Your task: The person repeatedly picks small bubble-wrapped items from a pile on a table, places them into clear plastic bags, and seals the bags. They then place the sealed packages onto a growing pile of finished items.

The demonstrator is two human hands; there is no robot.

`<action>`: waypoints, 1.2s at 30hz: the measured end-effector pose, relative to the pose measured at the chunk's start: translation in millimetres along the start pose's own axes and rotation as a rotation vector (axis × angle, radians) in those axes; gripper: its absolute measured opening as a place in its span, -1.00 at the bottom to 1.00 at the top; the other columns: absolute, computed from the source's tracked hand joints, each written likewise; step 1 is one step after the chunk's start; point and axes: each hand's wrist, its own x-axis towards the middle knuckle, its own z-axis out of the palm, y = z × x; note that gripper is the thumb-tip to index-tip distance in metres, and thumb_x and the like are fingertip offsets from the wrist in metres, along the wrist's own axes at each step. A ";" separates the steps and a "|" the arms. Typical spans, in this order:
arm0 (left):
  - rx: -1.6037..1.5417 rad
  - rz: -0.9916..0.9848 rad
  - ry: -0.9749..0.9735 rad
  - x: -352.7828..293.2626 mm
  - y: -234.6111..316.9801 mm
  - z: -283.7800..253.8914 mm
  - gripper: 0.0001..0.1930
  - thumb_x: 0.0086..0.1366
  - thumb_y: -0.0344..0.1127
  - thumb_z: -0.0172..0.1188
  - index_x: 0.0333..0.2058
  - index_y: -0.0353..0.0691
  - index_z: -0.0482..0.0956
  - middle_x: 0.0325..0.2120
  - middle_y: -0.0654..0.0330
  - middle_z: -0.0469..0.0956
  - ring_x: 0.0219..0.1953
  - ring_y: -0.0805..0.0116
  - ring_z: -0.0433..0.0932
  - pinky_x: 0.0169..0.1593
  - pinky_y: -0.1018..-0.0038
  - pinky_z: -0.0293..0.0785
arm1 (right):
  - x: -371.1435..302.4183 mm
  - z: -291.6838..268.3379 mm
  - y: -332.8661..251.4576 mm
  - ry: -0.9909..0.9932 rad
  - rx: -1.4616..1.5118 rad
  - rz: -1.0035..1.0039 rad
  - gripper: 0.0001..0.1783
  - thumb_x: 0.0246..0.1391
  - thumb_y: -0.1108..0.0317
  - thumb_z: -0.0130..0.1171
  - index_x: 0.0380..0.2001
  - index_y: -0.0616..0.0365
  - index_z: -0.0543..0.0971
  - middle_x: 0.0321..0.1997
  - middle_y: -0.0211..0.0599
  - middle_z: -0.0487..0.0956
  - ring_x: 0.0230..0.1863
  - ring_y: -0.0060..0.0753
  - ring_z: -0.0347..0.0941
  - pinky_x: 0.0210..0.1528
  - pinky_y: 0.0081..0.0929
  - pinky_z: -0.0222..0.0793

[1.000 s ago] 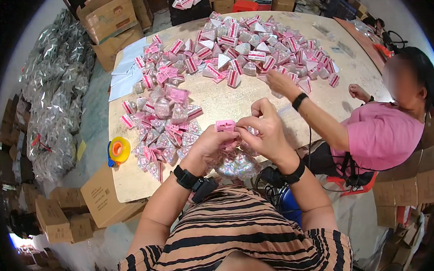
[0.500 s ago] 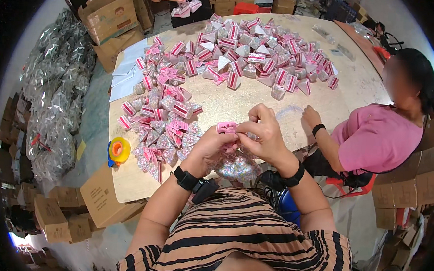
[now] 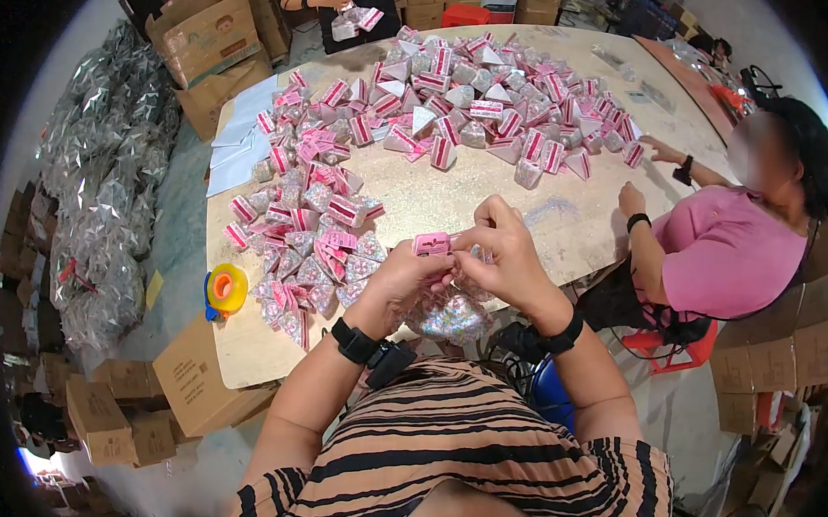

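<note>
We hold a pink card in our left grip, which is pinched on it: the thumb presses over the card's lower edge, and the card stands out past the thumb on the far side. Our right grip is drawn together as well — thumb and forefinger meet just beside the card's right edge, though we cannot tell what small part lies between them. A clear bag of shiny bits hangs below both grips, nearer to us than the card, by the near edge of the tabletop; our fingers hide its upper part, so we cannot see how it meets the card. Left of our left grip lies a heap of small bags with pink cards, and a larger heap spreads along the far side. A yellow roll of tape sits at the tabletop's left edge — sheets of white paper lie farther up that edge. To our right a co-worker in a pink top sits on a red stool, one hand near the larger heap's right end; across the tabletop another person holds several small bags.
</note>
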 end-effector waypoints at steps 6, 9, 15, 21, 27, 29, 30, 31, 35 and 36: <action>0.033 0.037 0.006 -0.9 1.1 3.8 -0.94 0.18 -0.43 0.12 -0.38 -0.29 0.51 -0.57 0.30 0.47 -0.60 0.58 0.38 -0.56 0.66 0.24 | 0.2 -0.1 0.4 0.069 0.033 -0.005 -0.88 -0.34 0.43 0.26 -0.59 0.13 0.56 -0.49 -0.31 0.23 -0.41 -0.32 0.24 -0.37 -0.44 0.17; 0.031 0.027 -0.001 -0.2 0.8 3.6 -0.92 0.18 -0.43 0.13 -0.36 -0.29 0.52 -0.56 0.29 0.48 -0.59 0.59 0.39 -0.56 0.66 0.25 | 0.7 -1.1 0.2 0.086 0.026 -0.010 -0.88 -0.34 0.43 0.26 -0.59 0.14 0.56 -0.49 -0.31 0.23 -0.41 -0.32 0.24 -0.38 -0.44 0.16; 0.039 0.016 0.005 3.2 -4.7 1.8 -0.93 0.19 -0.43 0.11 -0.35 -0.27 0.51 -0.58 0.32 0.47 -0.59 0.59 0.39 -0.56 0.68 0.25 | 1.2 -0.3 0.7 0.089 0.025 -0.011 -0.88 -0.34 0.43 0.26 -0.59 0.14 0.56 -0.49 -0.31 0.24 -0.42 -0.32 0.24 -0.38 -0.45 0.16; 0.054 -0.004 -0.010 4.7 -6.7 1.2 -0.95 0.18 -0.45 0.07 -0.38 -0.23 0.50 -0.60 0.33 0.45 -0.61 0.62 0.37 -0.57 0.69 0.23 | -1.0 2.3 0.2 0.082 0.017 0.026 -0.89 -0.33 0.36 0.23 -0.61 0.12 0.56 -0.48 -0.28 0.29 -0.37 -0.24 0.30 -0.29 -0.36 0.17; 0.058 -0.001 -0.021 6.8 -7.6 3.5 -0.95 0.19 -0.46 0.06 -0.37 -0.24 0.48 -0.58 0.33 0.45 -0.59 0.62 0.37 -0.55 0.70 0.22 | -3.6 4.9 1.4 0.074 -0.101 -0.063 -0.88 -0.32 0.37 0.22 -0.60 0.11 0.52 -0.46 -0.29 0.30 -0.37 -0.24 0.28 -0.28 -0.35 0.14; 0.061 0.003 -0.024 6.5 -6.3 6.2 -0.96 0.19 -0.46 0.06 -0.36 -0.24 0.47 -0.56 0.33 0.45 -0.57 0.62 0.37 -0.54 0.70 0.21 | -5.3 6.8 0.7 0.069 -0.144 -0.102 -0.88 -0.31 0.37 0.22 -0.60 0.12 0.51 -0.46 -0.30 0.30 -0.37 -0.24 0.28 -0.28 -0.34 0.13; 0.062 0.008 -0.023 6.4 -6.4 8.0 -0.95 0.19 -0.46 0.06 -0.36 -0.24 0.48 -0.55 0.34 0.45 -0.57 0.62 0.37 -0.54 0.71 0.21 | -6.1 7.7 0.0 0.067 -0.162 -0.118 -0.87 -0.31 0.38 0.22 -0.59 0.12 0.50 -0.46 -0.30 0.29 -0.37 -0.24 0.28 -0.28 -0.34 0.13; 0.063 0.013 -0.021 6.7 -6.5 8.9 -0.95 0.19 -0.46 0.06 -0.36 -0.23 0.48 -0.55 0.34 0.45 -0.57 0.63 0.37 -0.53 0.71 0.21 | -6.9 8.2 -0.5 0.065 -0.180 -0.134 -0.87 -0.31 0.38 0.22 -0.59 0.12 0.50 -0.47 -0.30 0.29 -0.38 -0.24 0.28 -0.28 -0.33 0.13; 0.139 0.006 -0.043 12.1 -9.2 6.3 -0.91 0.20 -0.46 0.03 -0.31 -0.23 0.48 -0.51 0.35 0.47 -0.54 0.64 0.38 -0.50 0.68 0.25 | -8.5 9.9 2.1 0.060 -0.273 -0.234 -0.84 -0.29 0.38 0.20 -0.52 0.11 0.50 -0.49 -0.32 0.30 -0.38 -0.26 0.29 -0.29 -0.32 0.13; 0.171 0.074 -0.054 14.9 -10.6 7.8 -0.88 0.21 -0.46 0.02 -0.27 -0.24 0.47 -0.47 0.34 0.47 -0.49 0.63 0.40 -0.45 0.68 0.29 | -10.1 11.5 4.4 0.056 -0.296 -0.233 -0.84 -0.28 0.38 0.20 -0.51 0.11 0.50 -0.49 -0.33 0.31 -0.39 -0.27 0.30 -0.29 -0.32 0.13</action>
